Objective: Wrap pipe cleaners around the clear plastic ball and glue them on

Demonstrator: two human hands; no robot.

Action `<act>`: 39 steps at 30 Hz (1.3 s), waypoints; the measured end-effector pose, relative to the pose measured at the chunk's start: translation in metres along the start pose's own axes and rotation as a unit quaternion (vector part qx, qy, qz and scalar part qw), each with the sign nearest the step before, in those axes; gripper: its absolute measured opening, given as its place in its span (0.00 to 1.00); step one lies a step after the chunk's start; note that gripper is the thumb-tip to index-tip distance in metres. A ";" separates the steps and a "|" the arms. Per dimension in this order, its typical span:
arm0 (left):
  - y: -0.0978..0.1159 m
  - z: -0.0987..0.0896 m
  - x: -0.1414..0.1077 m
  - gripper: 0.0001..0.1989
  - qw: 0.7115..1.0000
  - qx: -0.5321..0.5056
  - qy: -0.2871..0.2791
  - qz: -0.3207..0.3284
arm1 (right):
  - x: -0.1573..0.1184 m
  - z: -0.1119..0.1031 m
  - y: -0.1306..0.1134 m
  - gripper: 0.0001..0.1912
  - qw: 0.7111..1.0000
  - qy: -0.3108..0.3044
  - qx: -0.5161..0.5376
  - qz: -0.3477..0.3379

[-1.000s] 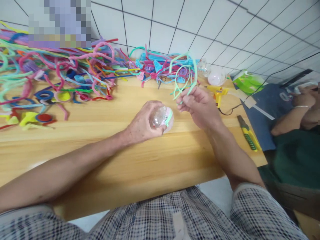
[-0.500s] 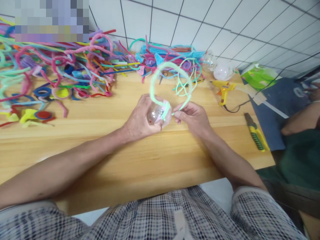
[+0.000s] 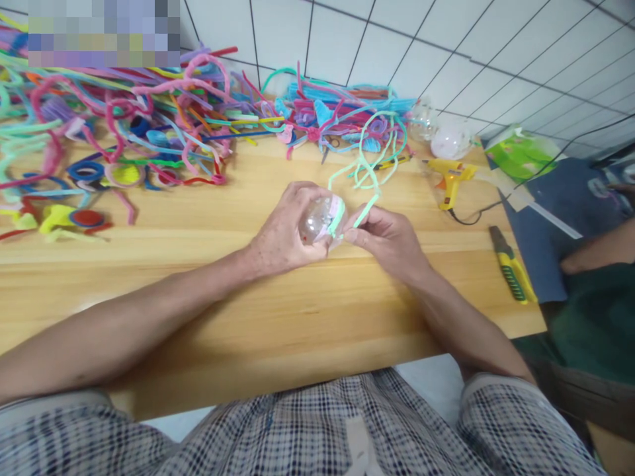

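My left hand (image 3: pixel 288 231) is wrapped round a clear ball (image 3: pixel 315 220) above the wooden table (image 3: pixel 297 304). A pale green fuzzy stem (image 3: pixel 366 210) is pinched between the thumb and fingers of my right hand (image 3: pixel 384 238), close against the ball's right side. Green and pale pink strips lie along that side of the ball. The green stem rises from my right hand and bends at the top; its outline mixes with green stems lying behind it.
Colourful fuzzy stems (image 3: pixel 163 119) cover the back left. A yellow glue gun (image 3: pixel 451 180), clear balls (image 3: pixel 450 139) and a yellow-green cutter (image 3: pixel 510 268) lie at the right. Another person's arm (image 3: pixel 600 244) is beyond the table's right edge.
The large round loop of green stem above the ball has come down into a smaller, bent shape. The ball has turned slightly in my left hand, and the view has shifted a little.
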State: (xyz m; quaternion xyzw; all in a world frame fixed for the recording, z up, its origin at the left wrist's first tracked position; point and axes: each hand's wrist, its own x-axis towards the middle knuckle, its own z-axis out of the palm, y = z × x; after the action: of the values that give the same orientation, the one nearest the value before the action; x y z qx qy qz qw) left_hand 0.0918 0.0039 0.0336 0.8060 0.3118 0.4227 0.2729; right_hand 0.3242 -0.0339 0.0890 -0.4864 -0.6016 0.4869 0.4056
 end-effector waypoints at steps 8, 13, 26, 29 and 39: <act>-0.001 0.004 0.000 0.34 0.999 0.023 0.018 0.018 | 0.003 0.004 0.001 0.26 1.000 0.008 -0.001 0.003; -0.003 0.007 0.000 0.35 0.998 0.030 0.033 0.039 | 0.004 0.004 0.000 0.26 1.000 -0.006 0.000 -0.012; -0.003 0.006 0.001 0.37 0.999 0.025 0.020 0.027 | 0.002 0.015 0.014 0.25 0.997 0.072 0.002 -0.020; -0.004 0.007 0.001 0.36 0.999 0.020 0.027 0.036 | 0.001 0.017 0.016 0.24 0.996 0.082 -0.003 -0.025; -0.004 0.008 0.001 0.35 0.999 0.016 0.028 0.037 | -0.002 0.023 0.018 0.25 0.993 0.105 -0.026 -0.049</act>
State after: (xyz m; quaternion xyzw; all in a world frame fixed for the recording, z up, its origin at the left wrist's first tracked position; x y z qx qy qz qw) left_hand 0.0978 0.0059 0.0272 0.8094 0.2956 0.4496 0.2352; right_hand 0.3065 -0.0396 0.0668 -0.5155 -0.5909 0.3968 0.4772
